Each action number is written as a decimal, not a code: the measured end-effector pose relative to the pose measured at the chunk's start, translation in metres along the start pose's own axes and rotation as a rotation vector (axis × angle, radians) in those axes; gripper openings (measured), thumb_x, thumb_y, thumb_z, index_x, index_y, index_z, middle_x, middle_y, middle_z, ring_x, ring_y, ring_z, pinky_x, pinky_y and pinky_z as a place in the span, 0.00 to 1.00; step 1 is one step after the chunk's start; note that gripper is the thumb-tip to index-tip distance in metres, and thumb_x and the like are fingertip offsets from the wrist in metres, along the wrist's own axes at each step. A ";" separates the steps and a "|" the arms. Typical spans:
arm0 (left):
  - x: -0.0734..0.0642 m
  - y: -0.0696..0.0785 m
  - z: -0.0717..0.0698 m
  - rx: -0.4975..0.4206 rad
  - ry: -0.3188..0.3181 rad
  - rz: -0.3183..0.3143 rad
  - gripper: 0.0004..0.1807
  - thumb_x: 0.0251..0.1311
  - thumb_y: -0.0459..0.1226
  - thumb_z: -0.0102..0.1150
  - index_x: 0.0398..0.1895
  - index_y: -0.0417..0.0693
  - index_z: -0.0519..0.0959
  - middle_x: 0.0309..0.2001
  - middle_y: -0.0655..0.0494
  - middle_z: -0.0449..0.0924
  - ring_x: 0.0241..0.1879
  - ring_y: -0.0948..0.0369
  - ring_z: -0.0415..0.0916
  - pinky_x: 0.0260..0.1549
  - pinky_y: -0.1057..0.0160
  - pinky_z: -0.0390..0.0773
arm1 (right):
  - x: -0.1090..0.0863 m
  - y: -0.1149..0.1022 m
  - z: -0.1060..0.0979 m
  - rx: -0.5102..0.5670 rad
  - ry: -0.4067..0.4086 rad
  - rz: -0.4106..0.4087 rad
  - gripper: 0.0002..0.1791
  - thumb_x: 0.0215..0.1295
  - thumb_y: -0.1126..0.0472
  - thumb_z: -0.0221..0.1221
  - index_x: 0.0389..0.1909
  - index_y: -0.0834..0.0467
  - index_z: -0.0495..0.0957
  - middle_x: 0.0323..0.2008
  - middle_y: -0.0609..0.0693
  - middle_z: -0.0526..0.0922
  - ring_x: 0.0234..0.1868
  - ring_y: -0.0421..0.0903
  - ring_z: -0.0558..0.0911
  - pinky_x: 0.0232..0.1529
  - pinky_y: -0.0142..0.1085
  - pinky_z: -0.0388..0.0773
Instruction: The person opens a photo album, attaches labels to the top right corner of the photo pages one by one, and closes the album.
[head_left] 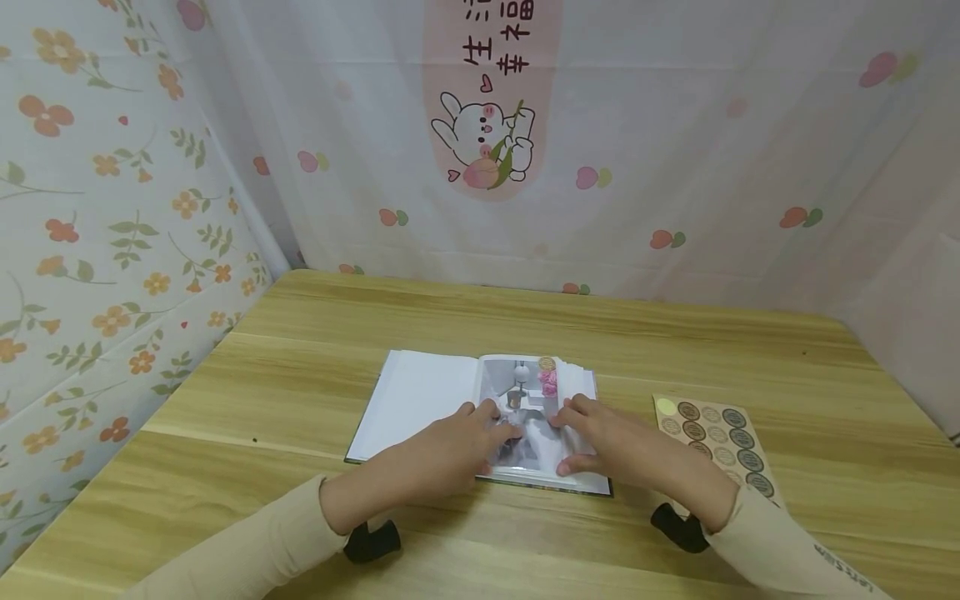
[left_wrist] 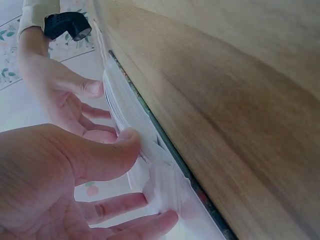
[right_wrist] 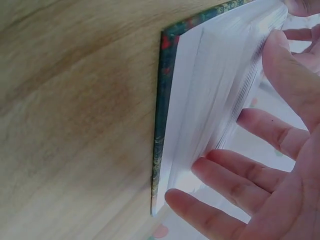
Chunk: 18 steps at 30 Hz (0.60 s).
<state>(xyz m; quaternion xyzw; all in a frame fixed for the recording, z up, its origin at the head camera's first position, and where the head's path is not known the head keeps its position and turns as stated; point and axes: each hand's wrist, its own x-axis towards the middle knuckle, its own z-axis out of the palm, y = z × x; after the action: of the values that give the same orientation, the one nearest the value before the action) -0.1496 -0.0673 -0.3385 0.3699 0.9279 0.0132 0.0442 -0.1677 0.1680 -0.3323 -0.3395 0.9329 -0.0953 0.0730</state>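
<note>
Curtain [head_left: 622, 117] with “幸福” behind book [head_left: 442, 396]

My counter [head_left: 465, 321] is yellowish wood with darker grain running sideways. The open book [head_left: 420, 400] lies on it, green cover [right_wrist: 165, 90] against the wood. At three o'clock from the book, apart from it, lies a sheet of round stickers [head_left: 723, 456], its near end too hidden for me to judge. At nine o'clock sits a small dark speck [head_left: 255, 440].
</note>
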 end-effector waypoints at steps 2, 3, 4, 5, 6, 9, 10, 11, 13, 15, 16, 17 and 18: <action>0.001 0.000 0.000 0.007 0.000 -0.002 0.27 0.57 0.41 0.62 0.61 0.58 0.69 0.56 0.51 0.69 0.46 0.58 0.71 0.39 0.64 0.78 | 0.000 0.001 0.001 -0.009 0.018 -0.016 0.29 0.51 0.44 0.63 0.50 0.57 0.74 0.45 0.52 0.74 0.38 0.44 0.75 0.38 0.40 0.78; 0.001 0.000 0.000 0.010 -0.001 -0.002 0.27 0.56 0.41 0.62 0.61 0.58 0.69 0.56 0.51 0.69 0.45 0.58 0.71 0.39 0.64 0.78 | 0.001 0.001 0.001 -0.014 0.027 -0.024 0.28 0.51 0.44 0.63 0.49 0.57 0.75 0.44 0.51 0.74 0.37 0.43 0.74 0.36 0.38 0.77; 0.001 0.000 0.000 0.013 -0.001 -0.001 0.28 0.56 0.41 0.62 0.61 0.58 0.69 0.56 0.51 0.69 0.45 0.58 0.71 0.39 0.64 0.78 | 0.001 0.001 0.002 -0.019 0.035 -0.030 0.27 0.51 0.45 0.63 0.48 0.57 0.75 0.42 0.51 0.74 0.36 0.42 0.73 0.34 0.36 0.76; 0.001 0.000 0.000 0.013 -0.002 -0.002 0.28 0.56 0.41 0.62 0.61 0.58 0.69 0.56 0.51 0.69 0.45 0.58 0.71 0.39 0.64 0.78 | 0.002 0.001 0.002 -0.024 0.043 -0.039 0.27 0.51 0.44 0.63 0.47 0.57 0.75 0.41 0.50 0.74 0.34 0.41 0.73 0.33 0.34 0.75; 0.002 -0.001 0.000 0.010 -0.002 -0.001 0.28 0.56 0.41 0.63 0.61 0.58 0.69 0.56 0.50 0.69 0.45 0.58 0.71 0.39 0.64 0.78 | 0.003 0.001 0.002 -0.026 0.047 -0.041 0.26 0.51 0.45 0.63 0.47 0.57 0.75 0.41 0.50 0.74 0.34 0.41 0.72 0.32 0.33 0.74; 0.002 -0.002 0.000 -0.007 -0.003 0.002 0.27 0.56 0.40 0.63 0.61 0.58 0.70 0.56 0.51 0.69 0.44 0.58 0.70 0.41 0.64 0.77 | 0.004 0.000 0.002 -0.033 0.050 -0.042 0.26 0.50 0.45 0.64 0.45 0.57 0.75 0.39 0.50 0.74 0.33 0.40 0.71 0.32 0.33 0.74; 0.002 -0.003 0.000 -0.015 -0.003 0.003 0.27 0.56 0.40 0.63 0.61 0.57 0.70 0.56 0.51 0.69 0.44 0.58 0.70 0.41 0.65 0.77 | 0.005 0.000 0.001 -0.036 0.049 -0.040 0.26 0.50 0.45 0.64 0.45 0.57 0.75 0.39 0.50 0.74 0.33 0.40 0.71 0.32 0.33 0.74; 0.002 -0.003 0.000 -0.025 -0.003 0.005 0.27 0.56 0.40 0.63 0.61 0.57 0.70 0.55 0.51 0.69 0.44 0.58 0.70 0.41 0.65 0.76 | 0.005 -0.001 0.001 -0.039 0.049 -0.040 0.26 0.50 0.45 0.64 0.45 0.57 0.75 0.39 0.49 0.74 0.32 0.40 0.71 0.32 0.33 0.74; 0.002 -0.004 0.000 -0.040 -0.004 0.010 0.27 0.56 0.39 0.62 0.61 0.57 0.70 0.55 0.52 0.69 0.43 0.59 0.69 0.41 0.65 0.75 | 0.005 -0.001 0.002 -0.042 0.051 -0.035 0.26 0.49 0.45 0.64 0.45 0.57 0.75 0.38 0.49 0.73 0.32 0.40 0.70 0.31 0.32 0.73; 0.002 -0.005 -0.001 -0.051 -0.007 0.017 0.27 0.57 0.39 0.62 0.61 0.57 0.70 0.54 0.52 0.69 0.42 0.59 0.68 0.40 0.66 0.75 | 0.006 -0.001 0.002 -0.047 0.057 -0.032 0.26 0.49 0.45 0.64 0.45 0.56 0.75 0.37 0.48 0.73 0.31 0.39 0.70 0.30 0.31 0.72; 0.002 -0.005 -0.001 -0.055 -0.008 0.020 0.27 0.57 0.39 0.62 0.61 0.56 0.70 0.53 0.53 0.69 0.41 0.60 0.68 0.40 0.66 0.74 | 0.006 -0.001 0.002 -0.049 0.061 -0.030 0.26 0.48 0.44 0.64 0.44 0.56 0.75 0.37 0.48 0.72 0.30 0.39 0.69 0.29 0.30 0.71; 0.002 -0.005 -0.002 -0.059 -0.012 0.022 0.27 0.57 0.39 0.61 0.61 0.56 0.70 0.53 0.53 0.69 0.41 0.60 0.68 0.40 0.66 0.74 | 0.006 -0.001 0.003 -0.051 0.063 -0.026 0.26 0.48 0.44 0.64 0.44 0.56 0.75 0.36 0.48 0.72 0.30 0.39 0.69 0.28 0.29 0.70; 0.001 -0.005 -0.002 -0.062 -0.014 0.025 0.26 0.57 0.39 0.61 0.61 0.56 0.70 0.53 0.53 0.69 0.41 0.60 0.68 0.40 0.67 0.74 | 0.006 -0.002 0.003 -0.052 0.064 -0.022 0.26 0.48 0.44 0.64 0.43 0.56 0.75 0.36 0.48 0.72 0.29 0.39 0.69 0.28 0.29 0.69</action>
<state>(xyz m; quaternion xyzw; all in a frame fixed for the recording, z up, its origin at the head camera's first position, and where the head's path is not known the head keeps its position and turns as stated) -0.1545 -0.0702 -0.3368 0.3798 0.9221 0.0397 0.0621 -0.1708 0.1622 -0.3351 -0.3483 0.9332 -0.0826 0.0332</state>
